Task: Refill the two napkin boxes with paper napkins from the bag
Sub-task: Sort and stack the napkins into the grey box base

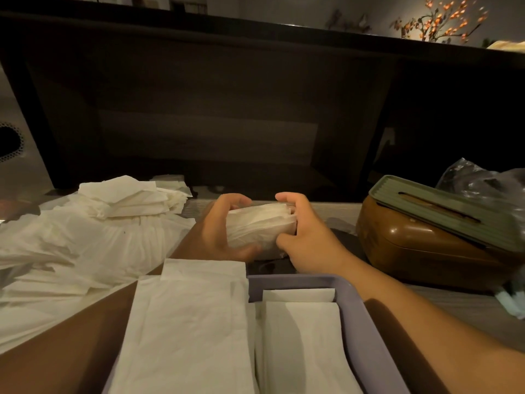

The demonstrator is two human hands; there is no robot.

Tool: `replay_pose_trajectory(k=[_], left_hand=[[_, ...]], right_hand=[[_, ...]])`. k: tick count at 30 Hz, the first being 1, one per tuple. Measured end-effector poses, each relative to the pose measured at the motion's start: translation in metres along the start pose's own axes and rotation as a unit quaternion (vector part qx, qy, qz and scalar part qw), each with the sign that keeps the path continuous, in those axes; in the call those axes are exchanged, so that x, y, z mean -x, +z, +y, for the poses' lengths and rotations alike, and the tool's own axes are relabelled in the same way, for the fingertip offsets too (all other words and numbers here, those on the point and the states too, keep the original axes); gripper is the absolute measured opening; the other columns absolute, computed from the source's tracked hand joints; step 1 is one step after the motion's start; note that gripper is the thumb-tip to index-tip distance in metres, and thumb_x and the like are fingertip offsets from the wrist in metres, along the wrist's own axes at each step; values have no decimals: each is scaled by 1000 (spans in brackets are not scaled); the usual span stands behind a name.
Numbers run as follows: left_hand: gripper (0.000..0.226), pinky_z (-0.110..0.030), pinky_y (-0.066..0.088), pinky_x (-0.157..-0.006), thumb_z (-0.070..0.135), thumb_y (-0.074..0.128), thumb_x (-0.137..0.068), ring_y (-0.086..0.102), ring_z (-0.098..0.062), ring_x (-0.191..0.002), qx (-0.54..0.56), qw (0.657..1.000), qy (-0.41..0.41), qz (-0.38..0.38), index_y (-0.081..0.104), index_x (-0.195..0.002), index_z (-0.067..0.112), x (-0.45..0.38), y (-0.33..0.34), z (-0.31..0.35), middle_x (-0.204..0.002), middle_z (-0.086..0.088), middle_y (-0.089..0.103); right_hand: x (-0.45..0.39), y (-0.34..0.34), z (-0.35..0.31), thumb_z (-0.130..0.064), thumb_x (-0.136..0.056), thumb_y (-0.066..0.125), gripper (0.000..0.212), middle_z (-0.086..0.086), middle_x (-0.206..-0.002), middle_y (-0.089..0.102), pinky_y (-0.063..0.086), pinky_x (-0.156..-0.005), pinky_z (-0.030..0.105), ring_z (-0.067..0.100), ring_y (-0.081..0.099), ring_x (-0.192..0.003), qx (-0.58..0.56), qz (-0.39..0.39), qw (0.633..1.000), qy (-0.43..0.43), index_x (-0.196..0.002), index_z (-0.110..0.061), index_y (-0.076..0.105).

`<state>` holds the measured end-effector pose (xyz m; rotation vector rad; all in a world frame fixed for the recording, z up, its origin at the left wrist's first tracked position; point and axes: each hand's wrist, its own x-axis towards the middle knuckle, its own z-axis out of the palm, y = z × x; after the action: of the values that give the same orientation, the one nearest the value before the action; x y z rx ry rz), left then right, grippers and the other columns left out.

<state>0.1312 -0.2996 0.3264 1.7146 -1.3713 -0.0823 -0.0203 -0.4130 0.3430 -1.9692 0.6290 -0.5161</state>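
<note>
Napkins [260, 227] in a thick folded stack sit between the two hands, above the table [468, 308]. The left hand [224, 228] curls around the stack's left end, fingers over the top and thumb underneath. The right hand [302, 234] grips the right end the same way, fingers hooked over the far edge and thumb pressed to the near side.

Just right of the right hand stands a brown napkin box [420, 251] with a green slotted lid [446, 211] lying tilted across its top. Beyond that box, further right, is a crumpled clear plastic bag [483, 180].

Nearer the person than both hands, between the forearms, lies a lavender napkin box [352, 302], open, with flat white napkins [301, 336] inside. A larger flat pile [187, 322] overlaps its left edge.

Left of the left hand, loose napkins [93, 231] spread over the table, with a rough heap [130, 194] at their far side.
</note>
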Motion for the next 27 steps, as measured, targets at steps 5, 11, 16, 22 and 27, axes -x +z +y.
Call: replay_pose_trajectory(k=[5,11,16,22,27], left_hand=[[66,5,40,-66,11,83,-75,50,10,-85,2,999,-35,-3,39,-119,33,2,-6,5,-100,25,44],[49,-6,45,-58,16,79,-79,54,4,-86,19,994,-103,-9,48,-110,38,3,-17,12,-98,28,49],[43,-11,50,-57,24,79,-79,60,-5,-91,98,980,-170,-15,55,-112,37,3,-28,35,-102,20,58],[33,-28,59,-73,39,69,-87,72,-14,-90,229,931,-283,-13,64,-116,26,-9,-83,106,-103,5,72],[65,-42,53,-88,57,57,-84,72,-30,-99,292,862,-368,-192,57,-126,7,8,-134,167,-112,-15,72]], right_hand=[[-7,-4,6,-1,-92,65,60,-7,-122,59,62,-82,27,15,63,-109,-47,-1,999,13,-133,-39,43],[-8,-3,8,-6,-92,69,50,-9,-117,66,62,-84,28,13,66,-108,-92,22,995,31,-128,-35,51],[1,-12,-12,-8,-91,70,47,-4,-122,66,63,-80,31,16,67,-108,-161,67,984,41,-123,-38,52],[18,-38,-77,-15,-95,67,50,-8,-117,63,56,-65,24,12,63,-100,-62,76,994,50,-134,-38,46],[51,-59,-131,-17,-98,62,28,-10,-104,68,56,-73,25,10,67,-92,39,-3,999,11,-121,-31,64]])
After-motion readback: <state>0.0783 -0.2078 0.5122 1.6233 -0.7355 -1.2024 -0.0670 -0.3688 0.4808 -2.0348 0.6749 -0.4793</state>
